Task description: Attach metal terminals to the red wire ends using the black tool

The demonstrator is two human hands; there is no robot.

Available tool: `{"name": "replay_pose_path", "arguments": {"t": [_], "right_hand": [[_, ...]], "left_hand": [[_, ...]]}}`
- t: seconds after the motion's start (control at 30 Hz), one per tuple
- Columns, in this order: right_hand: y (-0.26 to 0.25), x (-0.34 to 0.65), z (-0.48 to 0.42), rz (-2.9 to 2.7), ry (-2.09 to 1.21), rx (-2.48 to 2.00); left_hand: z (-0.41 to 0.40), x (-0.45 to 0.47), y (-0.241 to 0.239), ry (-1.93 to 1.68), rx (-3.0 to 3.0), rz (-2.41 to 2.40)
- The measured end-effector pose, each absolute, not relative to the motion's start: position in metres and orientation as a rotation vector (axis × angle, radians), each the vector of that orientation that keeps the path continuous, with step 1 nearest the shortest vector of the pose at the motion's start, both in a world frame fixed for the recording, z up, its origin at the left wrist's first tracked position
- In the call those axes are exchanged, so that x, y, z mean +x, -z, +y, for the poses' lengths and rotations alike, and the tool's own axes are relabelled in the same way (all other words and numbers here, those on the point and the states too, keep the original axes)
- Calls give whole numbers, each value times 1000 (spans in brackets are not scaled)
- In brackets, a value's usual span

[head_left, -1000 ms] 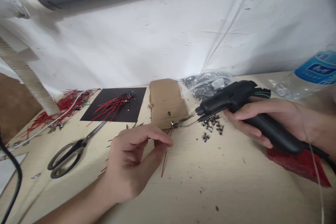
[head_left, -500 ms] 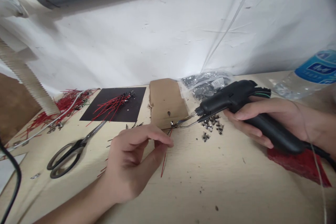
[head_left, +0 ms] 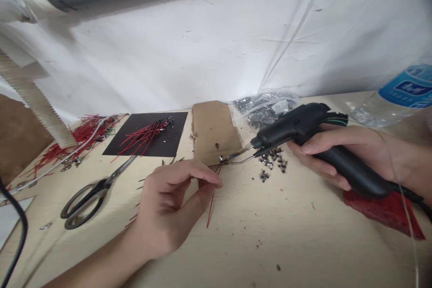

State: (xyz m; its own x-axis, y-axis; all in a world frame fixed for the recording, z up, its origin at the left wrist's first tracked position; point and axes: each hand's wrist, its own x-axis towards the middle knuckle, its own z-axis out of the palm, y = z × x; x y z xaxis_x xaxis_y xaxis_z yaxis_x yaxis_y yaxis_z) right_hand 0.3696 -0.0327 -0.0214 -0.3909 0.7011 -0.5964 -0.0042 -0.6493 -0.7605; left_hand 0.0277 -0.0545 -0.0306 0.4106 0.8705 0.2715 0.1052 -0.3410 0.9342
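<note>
My left hand (head_left: 178, 207) is closed in a pinch on a thin red wire (head_left: 211, 209), whose tail hangs below the fingers. A dark strand runs beside it up to a small black-and-silver component (head_left: 221, 160) at the near edge of a brown cardboard piece (head_left: 216, 128). My right hand (head_left: 332, 157) is wrapped round a black gun-shaped soldering iron (head_left: 286, 128) with a thin feed tube under its nose. Its metal tip touches or nearly touches the component; I cannot tell which. Several loose small components (head_left: 273, 159) lie under the iron's nose.
Red wires with components (head_left: 148, 135) lie on a black square sheet (head_left: 118, 144), near black-handled scissors (head_left: 89, 200). More red wires (head_left: 89, 130) are heaped at left. A clear bag of parts (head_left: 270, 105), a water bottle (head_left: 401, 92) and a red packet (head_left: 381, 216) are at right.
</note>
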Motion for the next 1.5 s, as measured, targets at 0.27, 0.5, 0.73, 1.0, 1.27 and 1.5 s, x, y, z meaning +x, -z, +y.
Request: {"name": "replay_pose_path", "arguments": {"t": [0.27,0.5,0.73,1.0,1.27,1.5], "right_hand": [[23,371,-32,-975,-2086,-1369],[23,371,-33,-956,-2083,-1385],[24,371,-31,-958,-2094,-1366],[28,374,-30,-942,-2128,-1322],[24,372,-31,-919,-2144,-1343],[25,374,-31,-912,-2140,-1363]], "left_hand": [[-55,29,29,-1047,1740,885],[-55,29,28,-1047,1755,865],[-55,29,28,-1063,1745,875],[-55,28,27,-1109,1742,898],[-53,29,26,-1133,1732,911],[-54,27,25,-1127,1734,904]]}}
